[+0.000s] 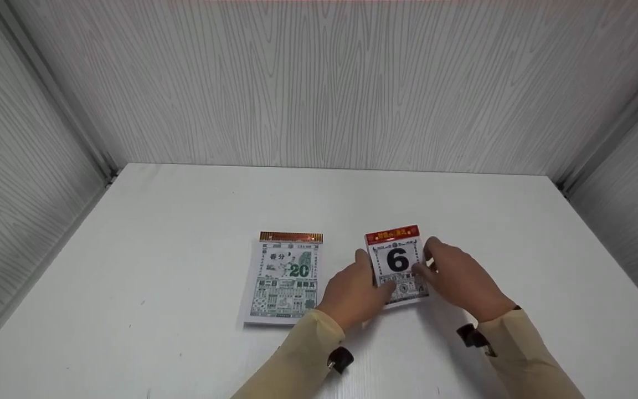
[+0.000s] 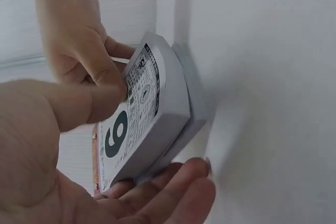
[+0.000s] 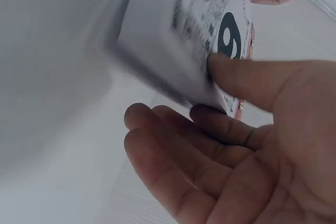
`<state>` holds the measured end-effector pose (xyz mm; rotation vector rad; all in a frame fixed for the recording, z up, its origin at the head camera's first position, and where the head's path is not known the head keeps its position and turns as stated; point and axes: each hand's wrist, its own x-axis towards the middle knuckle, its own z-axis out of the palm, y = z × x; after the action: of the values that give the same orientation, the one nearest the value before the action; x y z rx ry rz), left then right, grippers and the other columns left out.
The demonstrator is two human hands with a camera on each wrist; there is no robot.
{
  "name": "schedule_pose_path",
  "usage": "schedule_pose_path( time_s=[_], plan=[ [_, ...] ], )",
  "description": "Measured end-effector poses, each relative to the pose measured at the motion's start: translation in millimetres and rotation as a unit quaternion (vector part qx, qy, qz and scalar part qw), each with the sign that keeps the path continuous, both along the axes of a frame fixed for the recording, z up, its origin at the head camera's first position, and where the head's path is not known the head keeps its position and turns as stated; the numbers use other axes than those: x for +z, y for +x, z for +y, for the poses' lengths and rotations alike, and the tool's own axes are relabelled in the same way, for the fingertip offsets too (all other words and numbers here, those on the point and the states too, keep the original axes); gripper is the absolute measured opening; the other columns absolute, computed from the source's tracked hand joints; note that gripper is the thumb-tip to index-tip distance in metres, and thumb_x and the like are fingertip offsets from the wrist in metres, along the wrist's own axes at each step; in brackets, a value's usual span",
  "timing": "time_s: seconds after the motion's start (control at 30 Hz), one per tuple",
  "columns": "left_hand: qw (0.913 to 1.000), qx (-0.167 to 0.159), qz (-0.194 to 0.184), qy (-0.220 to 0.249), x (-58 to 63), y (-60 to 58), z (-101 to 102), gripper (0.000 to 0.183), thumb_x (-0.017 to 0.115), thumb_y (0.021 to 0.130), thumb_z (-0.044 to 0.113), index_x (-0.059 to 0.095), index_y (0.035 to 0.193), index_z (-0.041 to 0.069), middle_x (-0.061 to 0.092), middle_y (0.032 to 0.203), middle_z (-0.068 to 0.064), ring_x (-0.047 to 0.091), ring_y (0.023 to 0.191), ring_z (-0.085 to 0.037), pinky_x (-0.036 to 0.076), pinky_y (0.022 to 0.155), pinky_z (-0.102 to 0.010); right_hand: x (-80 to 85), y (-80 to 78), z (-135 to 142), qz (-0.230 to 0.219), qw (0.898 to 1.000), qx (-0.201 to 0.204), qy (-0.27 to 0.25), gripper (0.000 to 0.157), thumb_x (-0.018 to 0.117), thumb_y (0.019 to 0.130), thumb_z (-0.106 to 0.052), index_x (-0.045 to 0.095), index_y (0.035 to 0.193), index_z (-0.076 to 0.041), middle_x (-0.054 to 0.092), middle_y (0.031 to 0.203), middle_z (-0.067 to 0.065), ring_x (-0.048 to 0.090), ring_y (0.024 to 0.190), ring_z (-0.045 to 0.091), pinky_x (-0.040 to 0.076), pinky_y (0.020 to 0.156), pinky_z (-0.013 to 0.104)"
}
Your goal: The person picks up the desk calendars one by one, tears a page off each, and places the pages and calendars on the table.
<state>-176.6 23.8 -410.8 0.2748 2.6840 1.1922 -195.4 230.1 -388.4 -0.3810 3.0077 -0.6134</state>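
A tear-off calendar [image 1: 391, 274] with a red header and a large black 6 is held between both hands, slightly tilted. On its left edge my left hand [image 1: 355, 291] grips it, thumb on the front page and fingers beneath. My right hand [image 1: 466, 282] pinches the opposite edge, its thumb on the page beside the number. In the left wrist view the thick block of pages [image 2: 168, 103] bends, and a gap shows between its layers near the bottom. The right wrist view shows the calendar's lower edge [image 3: 147, 30] raised off the table.
A second tear-off calendar [image 1: 286, 277] with a green 20 and a gold-and-red header lies flat left of the hands. The white table [image 1: 130, 266] is enclosed by grey wood-grain panels [image 1: 319, 83] at the back and both sides.
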Motion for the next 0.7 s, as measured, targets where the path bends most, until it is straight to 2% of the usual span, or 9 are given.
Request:
schedule_pose_path(
  time_s=[0.13,0.27,0.37,0.53,0.6,0.7],
  plan=[
    [0.999,0.015,0.043,0.007,3.4,-3.4,-4,0.032,0.064,0.103,0.032,0.05,0.117,0.008,0.063,0.087,0.0,0.06,0.073,-0.016,0.049,0.065,-0.035,3.2,0.2,1,0.002,0.999,-0.006,-0.054,0.019,0.07,0.1,-0.018,0.057,0.103,-0.005,0.073,0.097,0.008,0.066,0.084,0.02,0.052,0.069,0.037],
    [0.9977,0.027,0.06,0.019,11.3,-4.6,-8,0.023,0.065,0.102,0.027,0.051,0.112,0.012,0.065,0.088,0.001,0.06,0.072,-0.016,0.048,0.065,-0.033,5.9,1.9,-1,0.008,0.995,-0.026,-0.101,0.018,0.07,0.1,-0.018,0.057,0.102,-0.006,0.072,0.098,0.007,0.064,0.085,0.02,0.049,0.071,0.036],
    [0.9971,0.038,0.057,0.033,18.7,-5.8,-12,0.027,0.067,0.101,0.025,0.05,0.119,0.013,0.068,0.093,0.001,0.061,0.074,-0.015,0.049,0.067,-0.033,8.4,3.6,-4,0.012,0.991,-0.042,-0.13,0.019,0.071,0.099,-0.018,0.057,0.101,-0.006,0.071,0.1,0.008,0.063,0.089,0.023,0.048,0.073,0.036],
    [0.9965,0.048,0.052,0.044,27.3,-7.9,-18,0.055,0.067,0.102,0.024,0.043,0.15,0.009,0.071,0.101,-0.001,0.063,0.08,-0.014,0.052,0.074,-0.035,13.8,6.3,-8,0.015,0.983,-0.063,-0.174,0.026,0.072,0.098,-0.024,0.057,0.108,-0.005,0.069,0.103,0.008,0.066,0.099,0.023,0.05,0.08,0.038],
    [0.9967,0.039,0.061,0.038,28.5,-7.7,-21,0.056,0.065,0.103,0.023,0.044,0.152,0.008,0.071,0.103,-0.002,0.065,0.083,-0.015,0.053,0.077,-0.036,16.1,6.6,-9,0.009,0.978,-0.067,-0.197,0.031,0.069,0.1,-0.028,0.054,0.116,-0.004,0.069,0.103,0.009,0.065,0.099,0.023,0.05,0.082,0.038],
    [0.9964,0.024,0.077,0.028,30.2,-7.0,-24,0.045,0.062,0.105,0.023,0.053,0.146,0.008,0.07,0.106,-0.003,0.066,0.088,-0.017,0.054,0.079,-0.038,19.0,6.8,-9,-0.006,0.972,-0.068,-0.224,0.039,0.062,0.104,-0.032,0.052,0.128,-0.003,0.07,0.105,0.01,0.065,0.096,0.025,0.049,0.082,0.038]
  ],
)
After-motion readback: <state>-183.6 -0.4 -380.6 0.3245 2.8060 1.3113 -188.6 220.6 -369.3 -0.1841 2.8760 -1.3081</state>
